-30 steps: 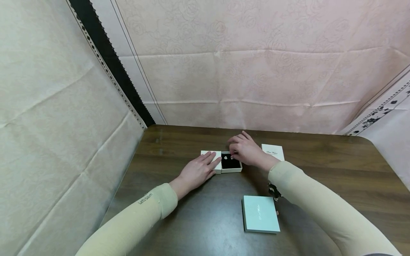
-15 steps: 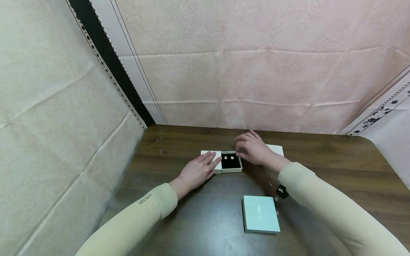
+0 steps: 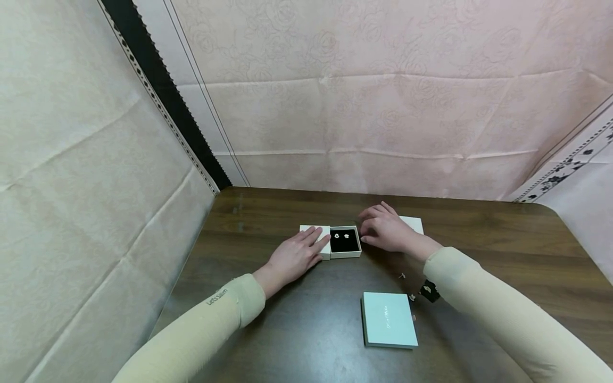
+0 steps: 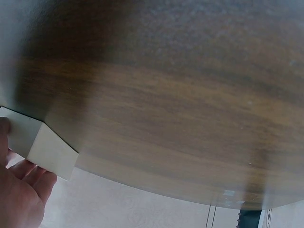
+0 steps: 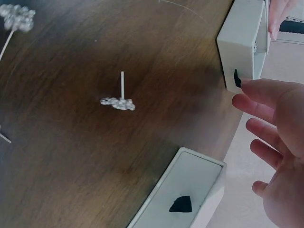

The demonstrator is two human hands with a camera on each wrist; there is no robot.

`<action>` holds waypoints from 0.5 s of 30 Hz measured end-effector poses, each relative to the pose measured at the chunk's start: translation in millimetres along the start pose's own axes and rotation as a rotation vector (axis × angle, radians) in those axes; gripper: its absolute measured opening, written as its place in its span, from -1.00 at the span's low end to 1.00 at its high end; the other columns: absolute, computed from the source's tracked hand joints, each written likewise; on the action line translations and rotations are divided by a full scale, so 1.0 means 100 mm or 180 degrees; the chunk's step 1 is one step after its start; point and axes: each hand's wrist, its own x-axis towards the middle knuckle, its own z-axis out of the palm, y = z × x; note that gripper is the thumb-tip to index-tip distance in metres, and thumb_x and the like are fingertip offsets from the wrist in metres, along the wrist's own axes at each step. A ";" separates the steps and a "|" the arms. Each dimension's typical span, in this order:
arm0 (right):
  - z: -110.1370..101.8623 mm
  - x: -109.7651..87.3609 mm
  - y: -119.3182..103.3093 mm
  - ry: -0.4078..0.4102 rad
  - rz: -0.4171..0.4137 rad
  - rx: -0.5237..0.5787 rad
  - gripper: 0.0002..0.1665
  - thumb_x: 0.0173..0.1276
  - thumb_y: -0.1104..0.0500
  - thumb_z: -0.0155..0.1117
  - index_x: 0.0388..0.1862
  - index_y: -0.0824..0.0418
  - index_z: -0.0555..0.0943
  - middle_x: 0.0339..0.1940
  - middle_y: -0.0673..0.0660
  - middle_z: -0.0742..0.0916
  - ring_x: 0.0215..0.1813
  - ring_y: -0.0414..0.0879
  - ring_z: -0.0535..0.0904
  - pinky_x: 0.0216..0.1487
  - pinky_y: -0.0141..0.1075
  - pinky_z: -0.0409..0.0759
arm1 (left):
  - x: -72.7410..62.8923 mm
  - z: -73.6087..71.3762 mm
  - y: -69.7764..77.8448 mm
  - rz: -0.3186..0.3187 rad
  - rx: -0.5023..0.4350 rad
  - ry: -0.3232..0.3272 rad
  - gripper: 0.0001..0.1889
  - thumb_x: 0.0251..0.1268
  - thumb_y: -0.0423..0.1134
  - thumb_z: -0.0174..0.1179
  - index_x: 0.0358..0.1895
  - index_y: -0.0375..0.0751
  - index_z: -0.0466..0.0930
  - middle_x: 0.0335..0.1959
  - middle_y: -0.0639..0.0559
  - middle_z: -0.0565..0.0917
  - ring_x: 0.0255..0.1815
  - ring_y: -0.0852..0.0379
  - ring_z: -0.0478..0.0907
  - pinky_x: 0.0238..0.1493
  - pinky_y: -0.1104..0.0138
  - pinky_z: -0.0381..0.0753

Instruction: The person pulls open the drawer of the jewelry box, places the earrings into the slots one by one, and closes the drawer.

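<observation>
A white slide-out jewelry box stands on the table, its tray drawn out to the right. My left hand [image 3: 293, 258] lies over the box's white sleeve [image 4: 52, 152], fingers on top and thumb on the front face. Two stud earrings [image 3: 341, 235] sit on the black pad [image 3: 343, 247] inside the white tray [image 5: 237, 47]. My right hand [image 3: 388, 230] is at the tray's right end. Its thumb tip overlaps the end wall beside a black tab [image 5: 237, 78]; I cannot tell whether it touches. The other right fingers are loosely bent and hold nothing.
A second white box [image 5: 190, 175] lies behind the right wrist, partly hidden in the head view. A loose stud earring [image 5: 118, 103] lies on the wooden table [image 3: 268, 340], and another earring [image 5: 18, 20] is nearby. A teal box [image 3: 390, 319] lies closer to me.
My right hand has moved right, from over the tray to beyond its right end, uncovering the second earring and the tray's edge. The left hand has stayed on the sleeve.
</observation>
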 end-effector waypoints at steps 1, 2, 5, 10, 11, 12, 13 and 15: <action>0.01 0.00 0.00 -0.0004 -0.0013 0.0006 -0.91 0.38 0.20 0.53 -0.34 0.09 0.77 0.25 0.30 0.71 0.38 0.31 0.52 0.55 0.50 0.13 | 0.00 0.00 0.00 -0.0002 0.0008 -0.0005 -0.44 0.64 -0.02 0.23 0.56 -0.12 0.49 0.49 -0.21 0.55 0.49 -0.09 0.53 0.47 0.16 0.53; 0.02 0.00 0.01 -0.0008 -0.0021 0.0013 -0.91 0.38 0.21 0.53 -0.35 0.10 0.77 0.25 0.30 0.71 0.37 0.31 0.52 0.55 0.50 0.13 | 0.00 0.00 0.00 -0.0005 0.0016 -0.0013 -0.44 0.64 -0.02 0.23 0.56 -0.12 0.48 0.49 -0.21 0.55 0.49 -0.08 0.53 0.47 0.16 0.53; 0.04 0.01 0.02 -0.0010 -0.0034 0.0042 -0.89 0.38 0.21 0.53 -0.37 0.09 0.77 0.24 0.30 0.71 0.37 0.31 0.52 0.54 0.51 0.12 | 0.00 0.00 0.00 -0.0017 0.0000 -0.0036 -0.44 0.64 -0.02 0.22 0.57 -0.12 0.48 0.50 -0.21 0.55 0.50 -0.09 0.53 0.48 0.15 0.53; 0.07 0.02 0.01 -0.0015 -0.0039 0.0107 -0.84 0.38 0.22 0.52 -0.42 0.07 0.75 0.24 0.30 0.71 0.36 0.32 0.52 0.53 0.53 0.12 | 0.00 0.00 0.00 -0.0024 -0.0055 -0.0055 -0.44 0.65 -0.02 0.22 0.57 -0.12 0.47 0.50 -0.22 0.54 0.51 -0.09 0.52 0.48 0.14 0.52; 0.08 0.02 0.01 -0.0019 -0.0036 0.0121 -0.83 0.37 0.22 0.52 -0.43 0.07 0.74 0.24 0.30 0.71 0.36 0.32 0.51 0.53 0.53 0.12 | 0.01 0.00 0.00 -0.0025 -0.0058 -0.0057 -0.44 0.65 -0.02 0.22 0.57 -0.12 0.47 0.50 -0.22 0.54 0.51 -0.09 0.52 0.48 0.14 0.52; 0.08 0.02 0.01 -0.0018 -0.0038 0.0132 -0.82 0.37 0.22 0.52 -0.44 0.06 0.74 0.24 0.30 0.71 0.35 0.32 0.51 0.53 0.53 0.12 | 0.01 0.00 0.00 -0.0026 -0.0056 -0.0058 -0.44 0.65 -0.03 0.22 0.57 -0.12 0.47 0.50 -0.22 0.54 0.51 -0.09 0.52 0.49 0.14 0.51; 0.09 0.02 0.01 -0.0015 -0.0036 0.0144 -0.82 0.36 0.22 0.53 -0.45 0.06 0.73 0.23 0.30 0.71 0.35 0.32 0.51 0.53 0.53 0.11 | 0.01 0.00 0.00 -0.0027 -0.0048 -0.0062 -0.44 0.65 -0.03 0.21 0.57 -0.12 0.46 0.50 -0.22 0.54 0.51 -0.09 0.52 0.49 0.14 0.51; 0.11 0.02 0.01 0.0000 -0.0042 0.0142 -0.80 0.35 0.22 0.53 -0.47 0.06 0.73 0.23 0.30 0.71 0.34 0.33 0.52 0.52 0.54 0.12 | 0.01 0.00 0.01 -0.0031 -0.0053 -0.0071 -0.44 0.65 -0.03 0.21 0.58 -0.12 0.46 0.50 -0.22 0.54 0.51 -0.09 0.51 0.49 0.14 0.51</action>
